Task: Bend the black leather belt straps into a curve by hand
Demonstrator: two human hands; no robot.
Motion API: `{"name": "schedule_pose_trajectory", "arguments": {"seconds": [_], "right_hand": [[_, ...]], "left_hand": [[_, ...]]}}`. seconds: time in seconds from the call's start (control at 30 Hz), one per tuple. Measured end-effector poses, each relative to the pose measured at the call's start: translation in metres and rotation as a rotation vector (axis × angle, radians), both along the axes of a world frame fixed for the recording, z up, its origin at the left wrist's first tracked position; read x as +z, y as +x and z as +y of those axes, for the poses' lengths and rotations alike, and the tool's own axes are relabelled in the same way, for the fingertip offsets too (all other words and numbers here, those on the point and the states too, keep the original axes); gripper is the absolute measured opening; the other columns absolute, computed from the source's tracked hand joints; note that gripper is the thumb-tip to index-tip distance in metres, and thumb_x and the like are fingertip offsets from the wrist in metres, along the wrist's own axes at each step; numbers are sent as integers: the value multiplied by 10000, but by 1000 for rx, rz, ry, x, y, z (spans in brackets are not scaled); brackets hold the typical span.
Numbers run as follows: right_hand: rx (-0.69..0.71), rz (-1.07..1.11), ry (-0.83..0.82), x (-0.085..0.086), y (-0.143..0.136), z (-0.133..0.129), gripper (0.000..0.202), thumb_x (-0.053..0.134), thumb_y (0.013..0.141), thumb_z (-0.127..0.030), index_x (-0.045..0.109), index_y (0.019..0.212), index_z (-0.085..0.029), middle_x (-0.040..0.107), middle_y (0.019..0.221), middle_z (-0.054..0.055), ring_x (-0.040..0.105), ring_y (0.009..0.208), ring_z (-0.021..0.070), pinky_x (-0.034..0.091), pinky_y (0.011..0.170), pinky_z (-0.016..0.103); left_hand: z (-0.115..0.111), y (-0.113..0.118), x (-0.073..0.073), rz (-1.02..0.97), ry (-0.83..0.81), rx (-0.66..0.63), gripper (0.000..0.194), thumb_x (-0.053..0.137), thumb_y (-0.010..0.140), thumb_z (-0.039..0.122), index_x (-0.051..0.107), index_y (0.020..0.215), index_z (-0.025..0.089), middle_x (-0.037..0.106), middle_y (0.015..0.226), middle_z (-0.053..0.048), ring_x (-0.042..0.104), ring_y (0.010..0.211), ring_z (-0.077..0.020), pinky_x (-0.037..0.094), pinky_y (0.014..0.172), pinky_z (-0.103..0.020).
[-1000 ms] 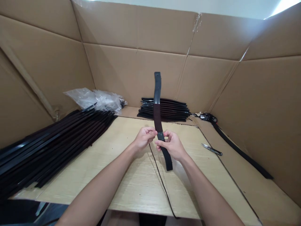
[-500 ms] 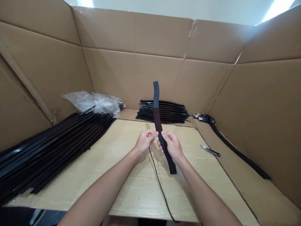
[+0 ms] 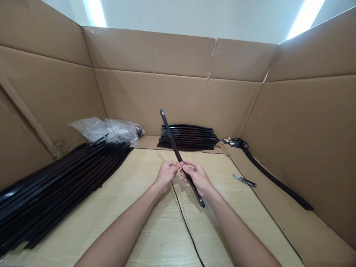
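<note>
A dark curved strip (image 3: 172, 142) is held above the table, turned edge-on and slanting from upper left to lower right. My right hand (image 3: 197, 177) is closed around its middle. My left hand (image 3: 167, 173) pinches at the same spot, its thumb touching the strip beside the right fingertips. From under my left hand a thin black cord (image 3: 183, 218) hangs down toward the table's front edge; its upper end is hidden by the fingers.
Long black strips (image 3: 75, 178) are piled at left, with clear plastic bags (image 3: 111, 129) behind. A stack of shorter strips (image 3: 189, 137) lies at the back. Snips (image 3: 244, 180) and a long black strip (image 3: 275, 178) lie right. Cardboard walls (image 3: 178, 96) surround the table (image 3: 133, 207).
The held strip has turned from showing its flat face to edge-on, and its top leans further left. The view has tilted up a little. Both hands remain together at the strip's middle.
</note>
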State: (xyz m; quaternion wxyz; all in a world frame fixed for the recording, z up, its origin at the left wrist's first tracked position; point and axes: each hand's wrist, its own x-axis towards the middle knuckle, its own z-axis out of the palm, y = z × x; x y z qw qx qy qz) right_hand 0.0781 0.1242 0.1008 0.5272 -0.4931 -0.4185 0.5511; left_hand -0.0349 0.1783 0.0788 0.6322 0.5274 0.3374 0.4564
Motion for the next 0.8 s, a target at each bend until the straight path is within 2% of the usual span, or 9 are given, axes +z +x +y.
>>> {"name": "schedule_pose_trajectory", "arguments": {"seconds": [0.1, 0.27, 0.37, 0.5, 0.57, 0.63, 0.7, 0.8], "right_hand": [[44, -11, 0, 1, 1, -1, 889, 722, 479, -492, 399, 1260, -214, 566, 647, -56, 449, 489, -91, 440, 484, 104], [5, -56, -39, 0, 3, -2, 761, 734, 480, -428, 490, 1163, -196, 403, 536, -102, 353, 408, -114, 414, 421, 109], [-24, -61, -41, -5, 5, 1, 755, 769, 429, -397, 502, 1097, -171, 421, 562, -94, 399, 451, -105, 430, 425, 108], [-93, -95, -68, -13, 8, 6, 836, 803, 368, -347, 456, 1103, -150, 425, 570, -90, 449, 515, -85, 502, 479, 149], [-114, -131, -76, -15, 7, 7, 816, 785, 400, -334, 445, 1115, -137, 414, 565, -90, 440, 524, -92, 518, 502, 145], [-101, -164, -80, -16, 6, 7, 710, 747, 456, -329, 475, 1077, -118, 431, 583, -80, 418, 521, -107, 515, 508, 129], [-83, -208, -81, -16, 5, 6, 601, 709, 496, -335, 516, 1011, -94, 461, 604, -66, 403, 514, -113, 489, 490, 104], [-66, -296, -92, -20, 6, 8, 539, 672, 531, -357, 545, 974, -79, 522, 621, -44, 397, 494, -107, 424, 455, 64]], "left_hand": [[0, -2, 1, 13, -50, -44, 580, 738, 477, 547, 458, 691, 86, 410, 472, 73, 261, 395, 67, 149, 438, -113], [-3, -3, 5, 76, -43, -91, 605, 748, 439, 572, 452, 658, 91, 298, 440, 93, 215, 385, 69, 90, 428, -123], [-2, -3, 4, 143, -39, -97, 610, 749, 428, 579, 468, 660, 90, 279, 434, 92, 211, 387, 65, 80, 434, -129], [1, -2, -1, 255, 1, -63, 578, 715, 477, 582, 540, 682, 72, 346, 443, 71, 230, 410, 59, 110, 453, -126], [2, -1, -3, 285, 26, -43, 590, 699, 478, 600, 560, 676, 62, 399, 467, 55, 265, 438, 56, 153, 471, -117], [2, 0, -6, 307, 44, -26, 631, 687, 452, 643, 560, 658, 60, 442, 499, 43, 297, 468, 51, 196, 492, -112], [2, 1, -8, 337, 59, -12, 674, 671, 424, 687, 548, 651, 65, 464, 520, 39, 317, 486, 45, 217, 505, -113], [3, 3, -12, 406, 100, 14, 704, 636, 418, 733, 531, 657, 79, 455, 510, 43, 319, 482, 37, 208, 504, -119]]}}
